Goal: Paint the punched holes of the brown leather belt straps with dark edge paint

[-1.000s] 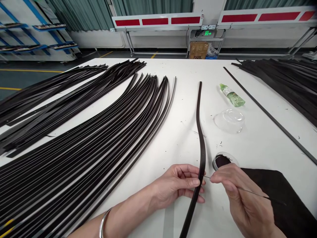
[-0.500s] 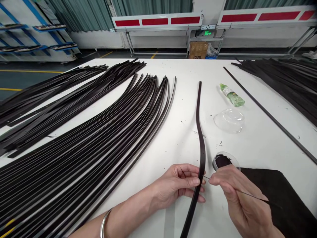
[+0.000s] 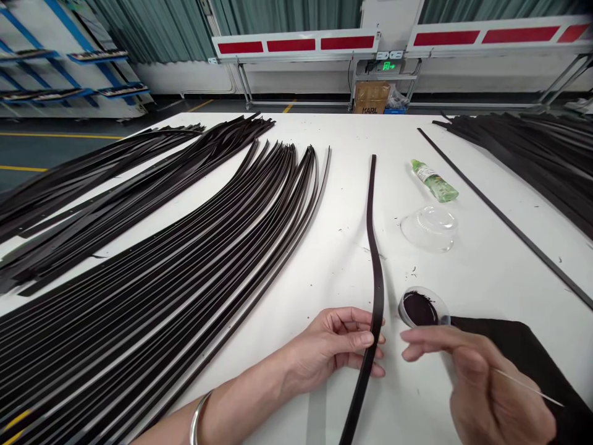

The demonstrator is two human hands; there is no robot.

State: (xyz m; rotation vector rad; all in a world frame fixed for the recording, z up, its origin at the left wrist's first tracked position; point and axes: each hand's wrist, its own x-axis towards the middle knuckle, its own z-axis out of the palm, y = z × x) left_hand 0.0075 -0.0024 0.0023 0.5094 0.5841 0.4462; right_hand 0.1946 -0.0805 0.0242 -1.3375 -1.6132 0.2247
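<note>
My left hand [image 3: 340, 343] pinches a long black strip [image 3: 376, 272] between thumb and fingers. The strip runs from the near edge of the table away from me, curving slightly, with a small mark or hole above the fingers. My right hand [image 3: 477, 371] is a little to the right, apart from the strip, its fingers closed round a thin rod [image 3: 530, 386]. The rod's rear end sticks out behind the hand; its tip is hidden. Just beyond the right hand stands a small clear cup of dark paste [image 3: 420, 308]. Under that hand lies a black cloth or sheet [image 3: 519, 346].
Many black strips [image 3: 185, 247] lie fanned out on the white table [image 3: 343, 259] at left, with more bundles behind them. Farther right are a clear plastic lid [image 3: 430, 228], a green pouch [image 3: 434, 180], a single strip [image 3: 504, 216] and another bundle [image 3: 532, 154].
My right hand has moved right and back, taking the rod's tip away from the strip's edge. The left hand and the strip stay in place.
</note>
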